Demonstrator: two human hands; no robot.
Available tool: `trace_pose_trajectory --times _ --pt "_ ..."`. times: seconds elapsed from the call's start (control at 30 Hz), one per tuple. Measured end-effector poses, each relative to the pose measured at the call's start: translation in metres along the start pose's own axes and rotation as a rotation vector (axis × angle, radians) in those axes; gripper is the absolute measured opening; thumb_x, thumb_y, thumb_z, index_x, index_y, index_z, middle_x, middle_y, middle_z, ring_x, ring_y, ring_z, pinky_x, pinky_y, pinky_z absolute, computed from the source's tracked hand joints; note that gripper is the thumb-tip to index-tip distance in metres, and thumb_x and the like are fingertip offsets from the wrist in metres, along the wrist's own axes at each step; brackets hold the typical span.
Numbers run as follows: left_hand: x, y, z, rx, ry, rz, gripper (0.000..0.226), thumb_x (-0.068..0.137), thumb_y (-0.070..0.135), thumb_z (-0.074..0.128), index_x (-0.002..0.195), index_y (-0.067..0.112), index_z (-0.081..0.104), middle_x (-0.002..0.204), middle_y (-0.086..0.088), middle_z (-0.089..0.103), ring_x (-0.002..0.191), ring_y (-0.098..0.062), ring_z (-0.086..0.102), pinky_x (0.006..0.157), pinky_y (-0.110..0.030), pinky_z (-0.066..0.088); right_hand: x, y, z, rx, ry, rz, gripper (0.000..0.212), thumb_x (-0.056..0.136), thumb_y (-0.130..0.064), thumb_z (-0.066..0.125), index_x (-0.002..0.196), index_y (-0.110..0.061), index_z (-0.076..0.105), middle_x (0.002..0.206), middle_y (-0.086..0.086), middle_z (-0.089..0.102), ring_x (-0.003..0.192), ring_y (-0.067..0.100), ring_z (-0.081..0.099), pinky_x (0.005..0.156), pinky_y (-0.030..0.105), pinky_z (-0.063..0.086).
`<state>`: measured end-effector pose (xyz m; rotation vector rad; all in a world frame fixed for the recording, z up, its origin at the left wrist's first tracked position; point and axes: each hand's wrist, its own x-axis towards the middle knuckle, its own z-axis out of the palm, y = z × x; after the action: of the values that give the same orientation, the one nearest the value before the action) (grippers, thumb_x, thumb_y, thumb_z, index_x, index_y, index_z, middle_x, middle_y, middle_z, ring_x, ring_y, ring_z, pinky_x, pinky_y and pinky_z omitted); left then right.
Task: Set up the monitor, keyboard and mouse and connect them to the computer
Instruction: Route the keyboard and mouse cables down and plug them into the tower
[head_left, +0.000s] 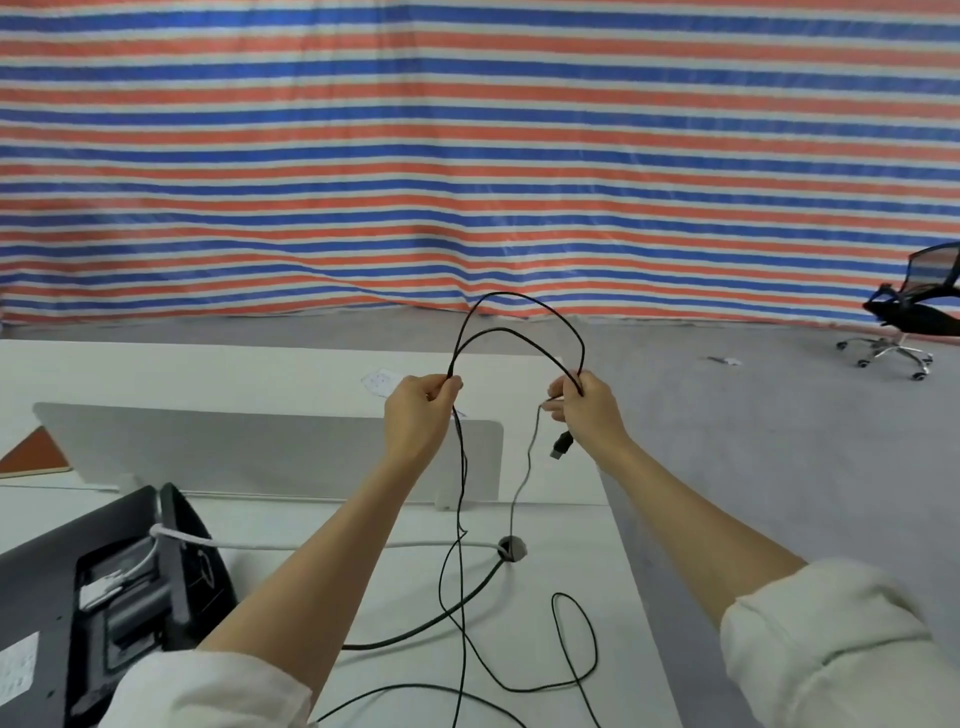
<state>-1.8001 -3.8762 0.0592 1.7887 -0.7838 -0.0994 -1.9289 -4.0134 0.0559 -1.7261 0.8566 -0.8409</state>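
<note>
Both my hands are raised above the white desk (561, 623), holding a thin black cable (519, 306) that arches in two loops between them. My left hand (418, 415) pinches one side of the loops. My right hand (587, 408) grips the other side, and the cable's USB plug (561, 446) dangles just below it. More of the cable hangs down and trails in loose loops on the desk. The monitor (104, 597) lies face down at the lower left, its black back and stand mount up, with a white cable (311, 545) plugged in.
A round cable hole (511, 548) in the desk takes the white cable and a thicker black one. A white divider panel (311, 452) stands behind it. A black office chair (909, 306) sits at the far right on the grey floor. A striped tarp covers the wall.
</note>
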Motion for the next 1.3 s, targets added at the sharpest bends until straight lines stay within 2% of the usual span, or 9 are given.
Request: trace_pose_trajectory --times 0.07,0.2,0.3,0.43,0.6,0.73,0.9,1.1,1.3 --pt "-0.002 -0.003 0.0 0.062 -0.005 0.022 0.034 0.092 0.023 0.055 0.061 0.011 0.059 0.063 0.0 0.047 0.064 -0.014 0.044 0.061 -0.025 0.031 -0.001 0.016 -0.002 -0.118 -0.044 0.041 0.019 0.098 -0.009 0.034 0.093 -0.006 0.052 0.097 0.01 0.057 0.084 0.021 0.06 0.069 0.027 0.048" --pt "0.001 -0.011 0.0 0.129 -0.018 0.051 0.022 0.095 0.019 0.052 0.095 0.006 0.07 0.085 0.0 0.063 0.082 -0.013 0.055 0.066 -0.017 0.034 -0.002 0.044 -0.003 -0.387 -0.153 0.077 0.019 0.095 -0.018 0.043 0.083 -0.01 0.055 0.084 0.003 0.057 0.075 0.019 0.051 0.059 0.025 0.037" --pt "0.009 -0.018 0.004 0.178 -0.083 0.049 0.02 0.095 0.019 0.051 0.092 0.008 0.068 0.073 0.001 0.064 0.072 -0.015 0.059 0.063 -0.02 0.038 0.002 0.056 0.002 -0.421 -0.174 0.1 0.027 0.092 -0.02 0.053 0.066 -0.015 0.044 0.066 -0.003 0.046 0.065 0.016 0.044 0.059 0.027 0.033" --pt "0.018 -0.023 0.017 0.196 -0.14 0.055 0.019 0.095 0.019 0.052 0.095 0.006 0.066 0.067 0.002 0.057 0.069 -0.024 0.06 0.071 -0.033 0.049 0.012 0.065 0.014 -0.37 -0.15 0.098 0.014 0.092 -0.016 0.053 0.08 -0.01 0.051 0.069 -0.003 0.049 0.067 0.015 0.046 0.058 0.024 0.035" --pt "0.027 -0.046 0.04 0.235 -0.259 0.087 0.026 0.094 0.019 0.053 0.078 0.0 0.061 0.07 -0.015 0.056 0.07 -0.036 0.059 0.072 -0.044 0.049 0.029 0.092 0.029 -0.367 -0.072 0.148 0.012 0.091 -0.015 0.051 0.079 -0.012 0.052 0.073 0.002 0.056 0.076 0.031 0.061 0.072 0.038 0.05" --pt "0.029 -0.068 0.051 0.275 -0.366 0.043 0.012 0.093 0.021 0.056 0.091 0.014 0.065 0.073 0.0 0.058 0.072 -0.024 0.058 0.071 -0.035 0.048 0.033 0.12 0.036 -0.405 -0.034 0.203 0.011 0.091 -0.012 0.047 0.081 -0.008 0.051 0.077 0.008 0.056 0.076 0.034 0.062 0.067 0.036 0.05" --pt "0.027 -0.098 0.055 0.359 -0.429 0.034 0.016 0.09 0.021 0.06 0.103 0.015 0.068 0.091 -0.002 0.069 0.083 -0.017 0.061 0.075 -0.027 0.046 0.032 0.157 0.05 -0.394 -0.048 0.256 0.014 0.092 -0.01 0.047 0.08 -0.005 0.05 0.083 0.015 0.06 0.082 0.036 0.063 0.067 0.037 0.049" --pt "0.031 -0.127 0.054 0.452 -0.402 0.023 0.015 0.086 0.023 0.066 0.099 0.019 0.069 0.097 0.002 0.072 0.097 -0.017 0.065 0.093 -0.035 0.044 0.038 0.174 0.058 -0.39 0.062 0.214 0.013 0.094 -0.009 0.046 0.082 -0.005 0.05 0.082 0.013 0.058 0.077 0.031 0.057 0.065 0.033 0.043" --pt "0.032 -0.154 0.044 0.574 -0.396 -0.015 0.013 0.089 0.019 0.057 0.094 0.021 0.069 0.097 0.004 0.069 0.1 -0.021 0.059 0.093 -0.036 0.041 0.035 0.183 0.063 -0.43 0.012 0.182 0.015 0.095 -0.01 0.047 0.093 0.001 0.056 0.091 0.017 0.06 0.081 0.029 0.054 0.069 0.031 0.039"
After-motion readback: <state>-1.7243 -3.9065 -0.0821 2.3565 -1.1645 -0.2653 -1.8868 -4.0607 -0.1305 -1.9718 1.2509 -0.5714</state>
